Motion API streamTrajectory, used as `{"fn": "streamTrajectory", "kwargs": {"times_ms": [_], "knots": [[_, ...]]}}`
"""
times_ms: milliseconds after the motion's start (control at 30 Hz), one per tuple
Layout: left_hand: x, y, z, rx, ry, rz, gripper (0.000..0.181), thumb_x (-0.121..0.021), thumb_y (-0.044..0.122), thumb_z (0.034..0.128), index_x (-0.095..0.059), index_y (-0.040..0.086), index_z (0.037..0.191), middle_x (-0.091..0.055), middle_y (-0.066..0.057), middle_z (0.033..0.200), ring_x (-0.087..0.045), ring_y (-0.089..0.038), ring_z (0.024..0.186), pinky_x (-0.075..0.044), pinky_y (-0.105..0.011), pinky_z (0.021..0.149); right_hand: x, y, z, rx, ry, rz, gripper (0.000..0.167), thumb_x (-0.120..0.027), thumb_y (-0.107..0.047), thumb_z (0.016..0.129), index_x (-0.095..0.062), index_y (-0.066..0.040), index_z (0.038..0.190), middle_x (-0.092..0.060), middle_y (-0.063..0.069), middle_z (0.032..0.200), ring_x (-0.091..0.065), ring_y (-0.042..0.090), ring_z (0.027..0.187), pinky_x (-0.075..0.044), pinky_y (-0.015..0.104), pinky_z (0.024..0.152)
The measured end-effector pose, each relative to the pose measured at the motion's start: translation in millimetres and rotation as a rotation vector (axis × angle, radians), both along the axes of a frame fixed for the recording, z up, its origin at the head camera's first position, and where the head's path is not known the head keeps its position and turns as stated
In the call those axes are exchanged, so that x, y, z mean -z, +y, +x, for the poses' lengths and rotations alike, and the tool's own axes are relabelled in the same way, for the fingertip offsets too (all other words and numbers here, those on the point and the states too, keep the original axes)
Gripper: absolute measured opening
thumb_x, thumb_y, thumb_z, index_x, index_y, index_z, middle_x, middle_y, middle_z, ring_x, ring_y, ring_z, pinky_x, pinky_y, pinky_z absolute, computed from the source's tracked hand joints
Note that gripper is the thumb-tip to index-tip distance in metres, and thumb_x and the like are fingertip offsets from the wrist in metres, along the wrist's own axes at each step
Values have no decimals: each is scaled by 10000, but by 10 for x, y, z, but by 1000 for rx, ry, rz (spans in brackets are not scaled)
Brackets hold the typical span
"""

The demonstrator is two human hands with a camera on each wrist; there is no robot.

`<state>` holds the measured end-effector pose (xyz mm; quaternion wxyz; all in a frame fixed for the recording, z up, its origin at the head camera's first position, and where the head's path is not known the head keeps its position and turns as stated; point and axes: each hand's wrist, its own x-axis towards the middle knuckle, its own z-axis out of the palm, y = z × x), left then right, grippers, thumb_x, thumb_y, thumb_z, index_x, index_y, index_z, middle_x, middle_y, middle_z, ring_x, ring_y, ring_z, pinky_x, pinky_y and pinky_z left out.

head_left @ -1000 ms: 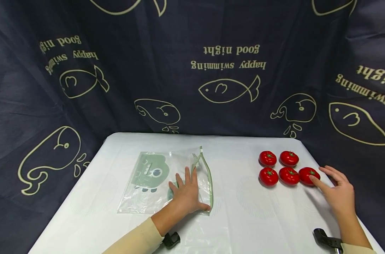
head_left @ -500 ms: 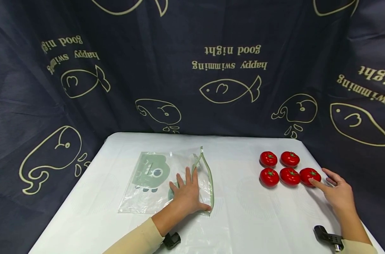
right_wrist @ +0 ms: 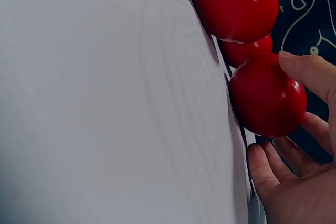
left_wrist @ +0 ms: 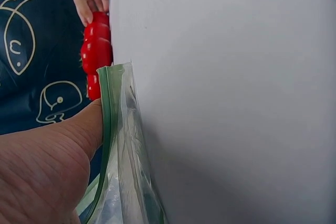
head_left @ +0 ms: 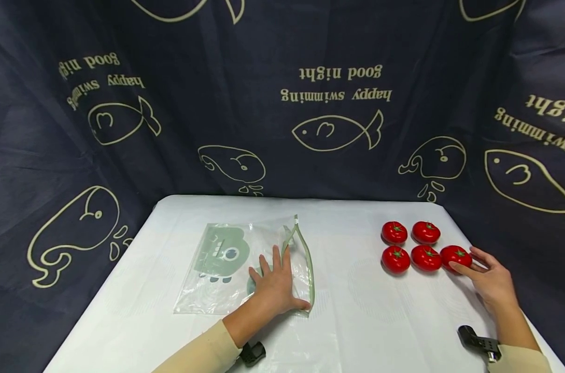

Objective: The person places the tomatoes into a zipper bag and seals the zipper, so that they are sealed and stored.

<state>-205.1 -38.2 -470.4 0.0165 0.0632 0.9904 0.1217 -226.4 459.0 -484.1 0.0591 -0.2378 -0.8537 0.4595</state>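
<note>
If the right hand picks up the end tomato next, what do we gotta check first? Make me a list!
1. Right hand at the end tomato: ok, the thumb is against it.
2. Firm grip: cannot tell; the fingers are close around its side, but how hard they press doesn't show.
3. Space from the neighbouring tomato: cannot tell; they look side by side, maybe touching.
4. Bag steadied: ok, the left hand is spread over it.
5. Bag's mouth open: ok, its green edges stand apart.
6. Mouth wide enough for a tomato: cannot tell from here.
</note>
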Motion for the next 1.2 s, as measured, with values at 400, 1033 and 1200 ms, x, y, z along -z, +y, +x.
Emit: {"fn": "streamTrajectory", "kwargs": {"times_ms": [400,1033,1200], "knots": [[-8,6,-1,-7,-7,0,1500,-931,718,475,-193,108,1629,-189,-224,1693,-247,-593,1486,-268,-802,1084,26,-11,-70,-19,-40,-36,1048,-754,-604,840,-244,-154,1638,-247,262,1657,-353,425,1375,-557,185,918],[-18,9,-10,-10,-16,-10,1491,-929,722,480,-196,117,1629,-190,-215,1694,-249,-585,1489,-272,-798,1086,-5,-70,-88,58,-49,-151,1053,-795,-533,840,-229,-145,1639,-179,222,1700,-223,448,1510,-295,577,1209],[-33,17,-8,-15,-23,-17,1486,-928,722,482,-194,126,1628,-184,-205,1698,-249,-579,1491,-272,-792,1091,-45,-102,-46,75,-57,-156,1055,-795,-566,819,-239,-209,1641,-174,196,1706,-227,430,1498,-319,555,1204]]}}
